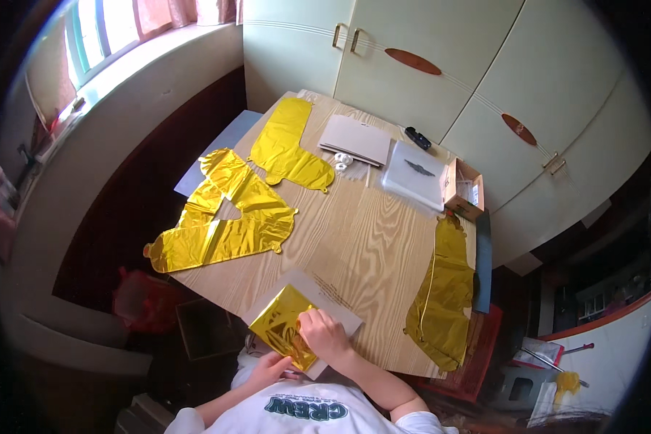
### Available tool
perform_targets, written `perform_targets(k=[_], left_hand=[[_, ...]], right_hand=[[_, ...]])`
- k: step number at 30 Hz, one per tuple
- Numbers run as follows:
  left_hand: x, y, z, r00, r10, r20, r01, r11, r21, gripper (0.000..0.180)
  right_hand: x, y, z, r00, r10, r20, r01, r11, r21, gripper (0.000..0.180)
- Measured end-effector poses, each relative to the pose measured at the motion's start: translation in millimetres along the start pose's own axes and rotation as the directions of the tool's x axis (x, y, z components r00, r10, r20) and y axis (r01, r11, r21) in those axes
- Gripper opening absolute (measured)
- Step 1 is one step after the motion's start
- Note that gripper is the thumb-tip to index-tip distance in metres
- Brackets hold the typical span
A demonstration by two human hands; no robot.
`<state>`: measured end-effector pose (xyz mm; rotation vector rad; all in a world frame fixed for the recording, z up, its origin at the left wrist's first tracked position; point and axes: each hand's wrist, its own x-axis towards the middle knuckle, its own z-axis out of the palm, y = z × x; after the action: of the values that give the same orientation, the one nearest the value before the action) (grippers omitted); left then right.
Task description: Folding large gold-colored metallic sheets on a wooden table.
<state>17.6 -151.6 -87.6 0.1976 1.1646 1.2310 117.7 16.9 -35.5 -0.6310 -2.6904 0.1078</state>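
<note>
A gold foil balloon [281, 316], folded into a flat rectangle, lies on a grey card [340, 307] at the table's near edge. The card juts over that edge toward my body. My left hand [270, 369] pinches the near lower edge of the folded foil. My right hand [322, 335] is closed, its bent fingers gripping or pressing the foil's right side; the fingertips are partly hidden. Three unfolded gold foil balloons lie flat: an L-shaped one [288, 148] at the back left, one with an opening [257, 220] in front of it, and a long one [443, 304] along the right edge.
At the back of the wooden table [347, 239] are grey cards [354, 139], small white rolls [342, 160], clear plastic bags [412, 173], a black object [417, 137] and an open wooden box [464, 186]. Pale cabinets [427, 36] stand behind. A red stool [484, 347] sits under the right side.
</note>
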Motion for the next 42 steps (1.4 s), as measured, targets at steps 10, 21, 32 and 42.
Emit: perform_targets(k=[10,21,32,42], left_hand=[[4,3,-8,0.978,0.185,-0.093,-0.185,0.983,0.014,0.015],[22,-4,1,0.939,0.301,-0.168,-0.243,0.923,0.298,0.016],[33,-19,3,0.878,0.433,-0.204,-0.436,0.899,0.033,0.011],[36,-11,13,0.922,0.332,-0.2,-0.334,0.942,0.024,0.014]], right_hand=[[-1,-7,-2,0.998,-0.043,0.042,0.041,0.998,0.044,0.012],[-12,-15,-20,0.992,-0.121,0.016,0.119,0.987,0.106,0.009],[-20,-18,-9,0.992,-0.124,0.001,0.123,0.983,0.135,0.012],[-31,-11,-14,0.997,-0.079,0.008,0.077,0.989,0.126,0.034]])
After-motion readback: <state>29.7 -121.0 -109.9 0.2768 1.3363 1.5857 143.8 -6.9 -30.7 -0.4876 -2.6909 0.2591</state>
